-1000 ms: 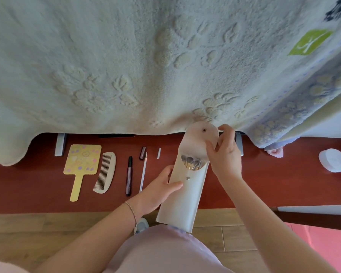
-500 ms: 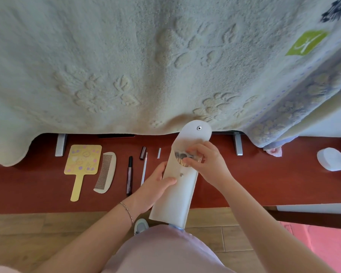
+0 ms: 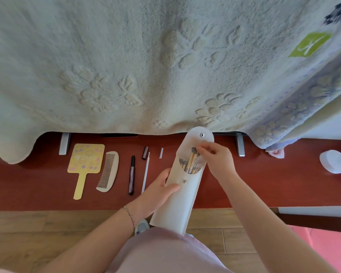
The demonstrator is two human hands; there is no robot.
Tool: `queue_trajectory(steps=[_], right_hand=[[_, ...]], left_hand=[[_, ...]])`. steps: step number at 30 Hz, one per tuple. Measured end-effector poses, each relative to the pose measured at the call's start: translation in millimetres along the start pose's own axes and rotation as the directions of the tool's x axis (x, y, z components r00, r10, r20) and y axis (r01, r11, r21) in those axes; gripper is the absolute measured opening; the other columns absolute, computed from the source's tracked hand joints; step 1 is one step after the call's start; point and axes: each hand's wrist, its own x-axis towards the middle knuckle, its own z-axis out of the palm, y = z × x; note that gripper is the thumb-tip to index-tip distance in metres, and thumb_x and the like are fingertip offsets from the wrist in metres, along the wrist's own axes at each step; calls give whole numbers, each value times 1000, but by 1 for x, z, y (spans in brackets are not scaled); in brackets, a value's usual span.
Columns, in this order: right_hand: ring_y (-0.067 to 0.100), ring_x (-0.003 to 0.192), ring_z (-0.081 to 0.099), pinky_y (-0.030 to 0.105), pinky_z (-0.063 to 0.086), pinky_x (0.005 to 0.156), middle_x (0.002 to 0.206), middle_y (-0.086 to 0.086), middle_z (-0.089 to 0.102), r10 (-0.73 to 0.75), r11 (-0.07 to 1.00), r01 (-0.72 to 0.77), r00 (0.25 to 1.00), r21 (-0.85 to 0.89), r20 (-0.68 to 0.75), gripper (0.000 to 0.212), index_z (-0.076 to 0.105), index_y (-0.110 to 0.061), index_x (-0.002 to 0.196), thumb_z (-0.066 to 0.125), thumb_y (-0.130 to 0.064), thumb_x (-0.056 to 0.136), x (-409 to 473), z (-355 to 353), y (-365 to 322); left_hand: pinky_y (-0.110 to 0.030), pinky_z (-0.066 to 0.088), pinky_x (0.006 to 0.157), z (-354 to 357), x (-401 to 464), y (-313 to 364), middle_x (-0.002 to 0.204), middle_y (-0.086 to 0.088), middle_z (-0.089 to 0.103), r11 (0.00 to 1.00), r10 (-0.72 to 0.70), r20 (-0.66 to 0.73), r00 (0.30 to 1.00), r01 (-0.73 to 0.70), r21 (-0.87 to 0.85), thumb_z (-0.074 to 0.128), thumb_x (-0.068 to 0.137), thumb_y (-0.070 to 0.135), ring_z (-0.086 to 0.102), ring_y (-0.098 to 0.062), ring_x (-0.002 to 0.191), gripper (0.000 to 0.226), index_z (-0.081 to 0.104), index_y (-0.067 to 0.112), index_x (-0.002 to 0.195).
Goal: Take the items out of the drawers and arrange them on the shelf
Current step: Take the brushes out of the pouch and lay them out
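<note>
A long white brush pouch (image 3: pixel 177 201) with its snap flap open is held tilted over the red shelf (image 3: pixel 264 184). My left hand (image 3: pixel 158 192) grips the pouch at its middle from the left. Several makeup brushes (image 3: pixel 191 162) stick out of its mouth. My right hand (image 3: pixel 217 156) pinches the bristle end of one brush that is partly drawn out. Laid out on the shelf to the left are a yellow hand mirror (image 3: pixel 85 162), a cream comb (image 3: pixel 107 171), a dark pen (image 3: pixel 132 174) and a thin white stick (image 3: pixel 145 172).
A large pale blanket (image 3: pixel 146 66) hangs over the back of the shelf. A small dark cap (image 3: pixel 145 152) and a small white piece (image 3: pixel 161 153) lie near it. A round white lid (image 3: pixel 334 161) sits at the far right. Wooden floor (image 3: pixel 47 233) lies below.
My right hand let go of the flap, went into the pouch mouth and now pulls one brush upward. The pouch shifted slightly left, then back.
</note>
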Motion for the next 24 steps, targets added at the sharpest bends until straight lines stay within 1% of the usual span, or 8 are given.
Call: queue_trajectory(steps=[3, 7, 10, 13, 17, 19, 22, 24], right_hand=[[3, 73, 58, 14, 41, 62, 80, -10, 68, 11, 996, -13, 1000, -85, -24, 9, 66, -23, 82, 59, -21, 87, 5, -5, -3], [10, 72, 56, 18, 40, 61, 81, -4, 66, 37, 993, -37, 999, -108, 3, 13, 65, -18, 86, 56, -26, 90, 7, -4, -5], [11, 72, 53, 21, 39, 62, 80, -3, 63, 81, 991, -71, 992, -110, 94, 12, 64, -17, 89, 59, -27, 88, 5, -3, -5], [12, 68, 49, 22, 37, 61, 78, 3, 59, 100, 981, -65, 977, -181, 190, 14, 65, -12, 90, 64, -24, 84, 4, -1, -1], [12, 66, 48, 27, 39, 65, 74, 2, 57, 141, 984, -119, 975, -133, 173, 14, 63, -9, 84, 65, -22, 81, 6, 0, 0], [14, 66, 48, 30, 41, 65, 73, 2, 58, 158, 981, -133, 971, -144, 179, 14, 61, -8, 82, 63, -22, 81, 8, 1, -1], [17, 66, 44, 32, 37, 64, 71, 5, 51, 168, 981, -149, 973, -126, 158, 21, 55, 0, 83, 61, -20, 80, 10, 4, -2], [15, 66, 46, 31, 39, 65, 74, 3, 55, 169, 984, -158, 975, -84, 147, 19, 57, -3, 86, 60, -21, 81, 12, 4, -4]], left_hand=[[-39, 54, 86, 0, -1, -2, 108, 8, 64, 1000, -12, -2, 1000, 12, 24, 52, 87, 29, 65, -13, 96, 43, 40, 35, 128], [-39, 54, 87, 2, -1, -3, 107, 7, 65, 1000, -17, -4, 1000, 17, 15, 53, 88, 27, 65, -14, 96, 41, 42, 34, 127], [-36, 55, 84, 1, -1, -3, 107, 7, 65, 1000, -24, -13, 1000, 24, -4, 52, 89, 25, 65, -13, 96, 41, 42, 34, 127], [-31, 55, 81, 0, -1, -3, 106, 8, 65, 999, -29, -18, 999, 29, 15, 52, 90, 25, 65, -10, 93, 40, 41, 34, 127], [-28, 55, 78, -1, -1, -2, 106, 7, 64, 999, -34, -26, 999, 35, 39, 51, 91, 25, 65, -9, 91, 38, 41, 33, 127], [-29, 55, 79, -1, 0, -1, 107, 7, 63, 998, -30, -27, 999, 32, 61, 51, 91, 26, 64, -10, 93, 38, 40, 33, 127], [-31, 55, 81, -1, 0, 0, 107, 6, 63, 998, -23, -31, 999, 25, 59, 51, 91, 26, 64, -11, 94, 37, 41, 33, 126], [-30, 55, 80, -2, 0, 1, 107, 6, 63, 998, -20, -33, 999, 22, 52, 51, 91, 26, 64, -12, 95, 37, 41, 33, 126]])
